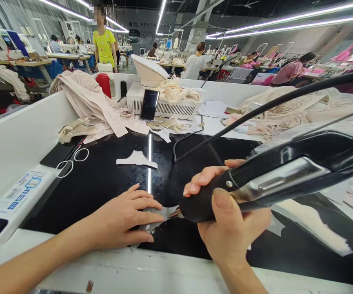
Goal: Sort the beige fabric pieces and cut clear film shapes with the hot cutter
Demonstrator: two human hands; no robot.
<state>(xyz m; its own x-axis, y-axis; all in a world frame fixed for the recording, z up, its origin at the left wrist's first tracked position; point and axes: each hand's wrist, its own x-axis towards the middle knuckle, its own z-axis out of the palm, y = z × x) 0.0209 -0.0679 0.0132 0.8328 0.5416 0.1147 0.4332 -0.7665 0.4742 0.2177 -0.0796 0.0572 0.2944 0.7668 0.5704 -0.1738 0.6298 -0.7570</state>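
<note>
My left hand (127, 216) lies flat with its fingers spread, pressing on a thin, see-through greyish piece (158, 216) at the front of the black work surface (96, 192). In my right hand (231, 220) is a thick black hand tool with a metal lever (286, 175), my fingers and thumb wrapped around its handle. Its small metal tip (176, 213) points left and reaches the edge of the see-through piece beside my left fingertips. A small white fabric piece (136, 159) lies beyond my left hand. To the right of my right hand is a longer cream piece (314, 226), partly hidden.
A black cable (256, 110) arches over the right side. Beige fabric strips (96, 102), a phone (149, 105) and a white vented box (164, 102) stand along the back. A white and blue box (20, 200) is at left. People sit at sewing machines beyond; one person in yellow (104, 45) stands.
</note>
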